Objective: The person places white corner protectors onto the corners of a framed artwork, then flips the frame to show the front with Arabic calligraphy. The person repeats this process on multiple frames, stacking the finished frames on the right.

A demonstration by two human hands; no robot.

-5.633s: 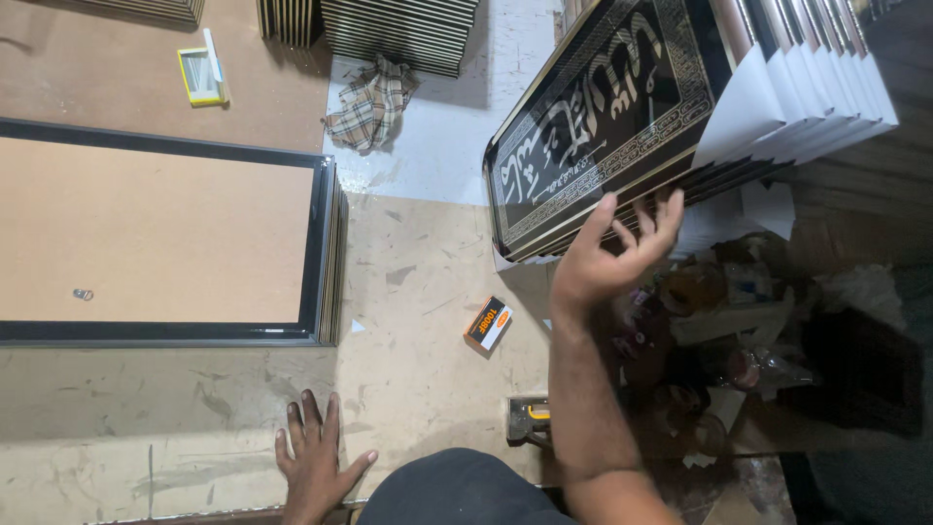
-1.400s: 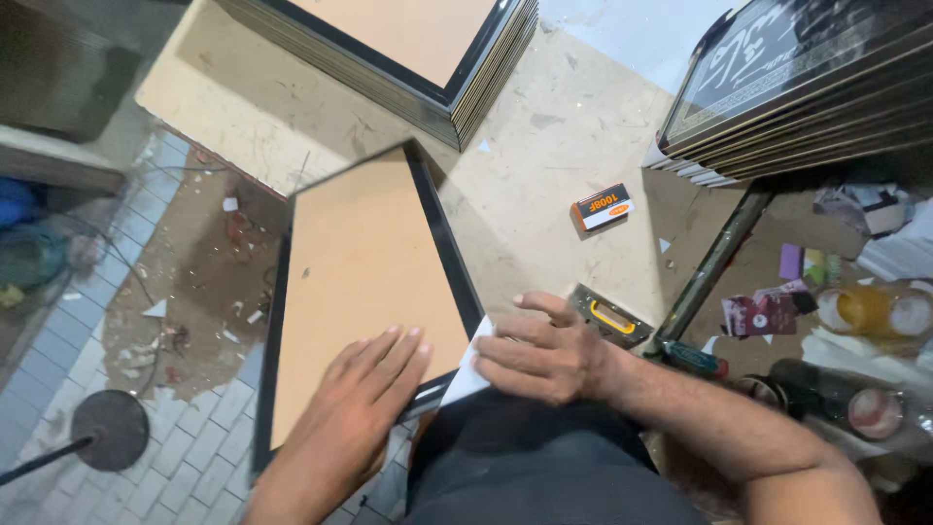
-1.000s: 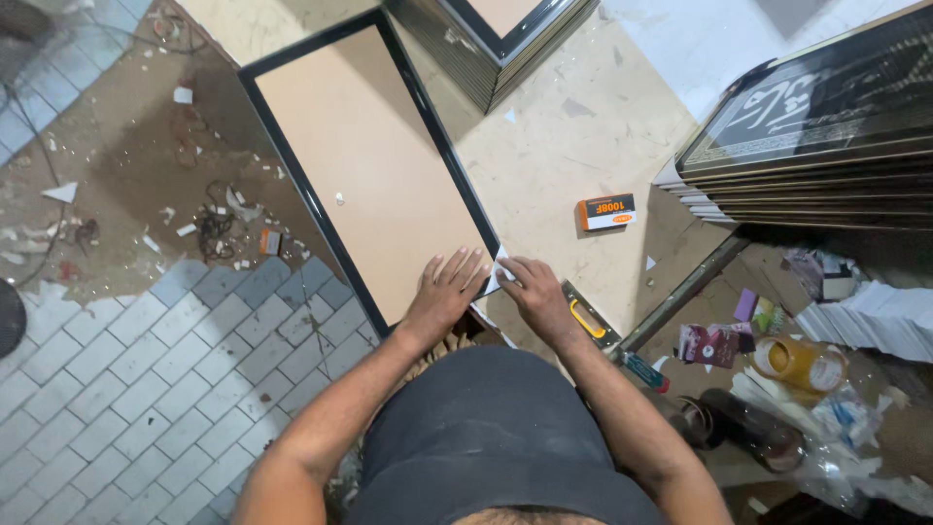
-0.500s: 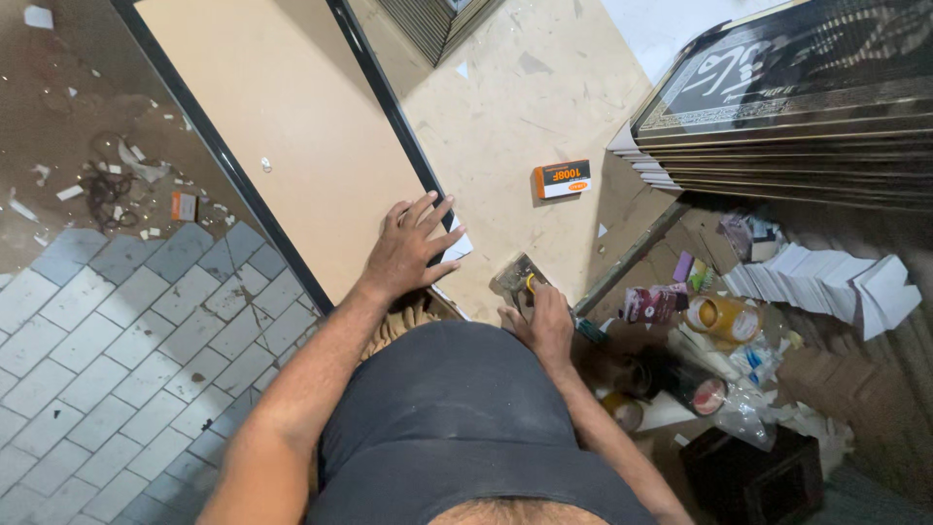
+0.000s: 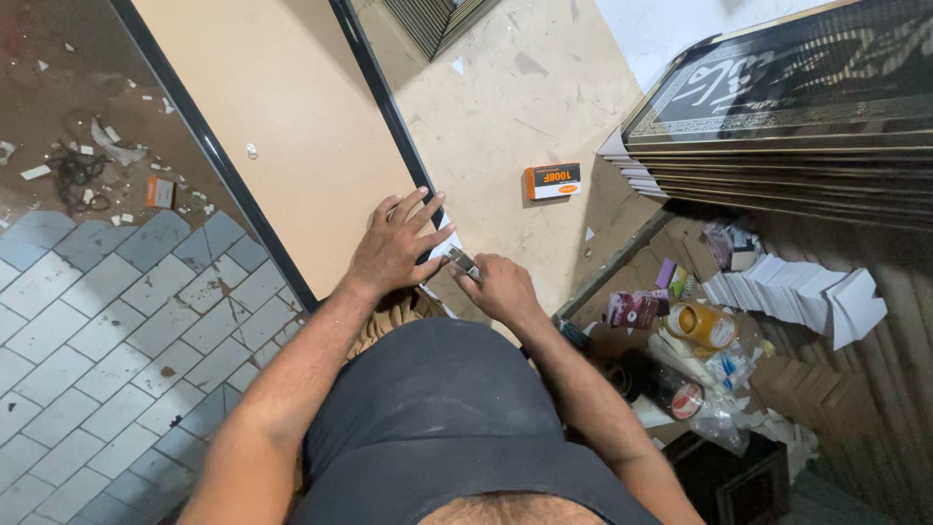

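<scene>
Left hand: the left hand (image 5: 394, 248) lies palm down with fingers spread on the near corner of the picture frame (image 5: 292, 126) — flat on it, gripping nothing.
Right hand: the right hand (image 5: 501, 289) is curled shut around a small metal tool (image 5: 463, 261) whose tip pokes out toward the frame's corner, just beside the left fingertips.
Picture frame: a long black-edged frame lying back-up on the worktop (image 5: 505, 107), its tan backing board facing the camera; the near corner sits at the worktop's front edge, close to the person's body.
White corner piece: a bit of white card (image 5: 445, 240) shows at the frame's corner, between the two hands.
Orange box: a small orange box (image 5: 552, 181) lies on the worktop, well apart from the hands, toward the right edge.
Stacked frames: a pile of dark, gold-patterned frames (image 5: 797, 107) rests at the worktop's far right corner.
Below the right edge: bottles, tape and a heap of white card corners (image 5: 802, 292) — a cluttered lower shelf.
Floor: grey tiles (image 5: 107, 340) on the left, with scraps of litter.
</scene>
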